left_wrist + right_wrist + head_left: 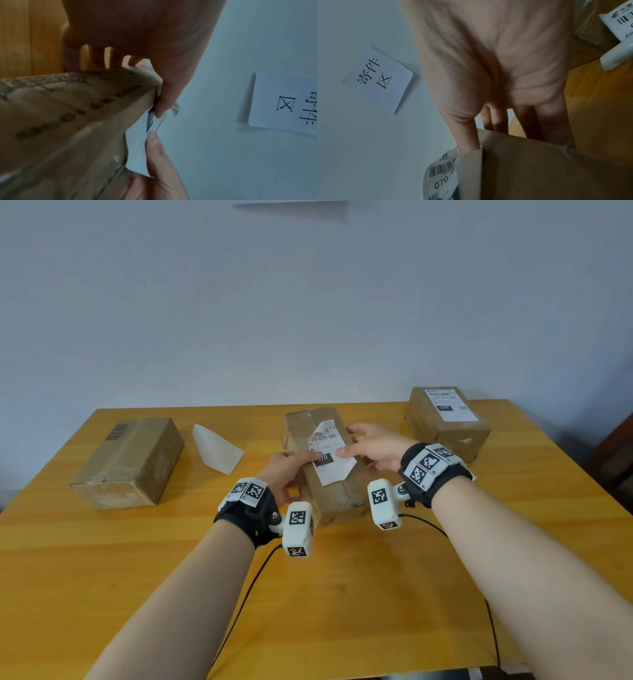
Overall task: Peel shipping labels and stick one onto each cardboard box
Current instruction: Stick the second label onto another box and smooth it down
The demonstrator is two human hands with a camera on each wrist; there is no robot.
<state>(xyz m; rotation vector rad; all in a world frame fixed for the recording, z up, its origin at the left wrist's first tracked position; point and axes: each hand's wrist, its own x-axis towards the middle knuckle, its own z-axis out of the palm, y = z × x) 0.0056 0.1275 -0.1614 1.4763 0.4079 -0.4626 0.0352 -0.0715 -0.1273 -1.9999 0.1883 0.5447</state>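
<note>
The middle cardboard box (329,494) stands on the wooden table (342,594) with a white shipping label (330,453) lying along its top. The label's far end curls up off the cardboard. My left hand (287,470) grips the box's left side, its thumb (168,94) pressing the label's left edge. My right hand (370,446) reaches over the right edge. Its thumb (467,135) presses on the label (440,175), and its straight fingers lie against the box's side (539,169). A bare box (130,463) sits at the left. The box at the right (448,433) carries a label (448,405).
A white peeled backing sheet (215,446) lies on the table between the left and middle boxes. A paper sign (376,77) hangs on the wall behind. Black cables (246,594) trail from both wrists over the front of the table.
</note>
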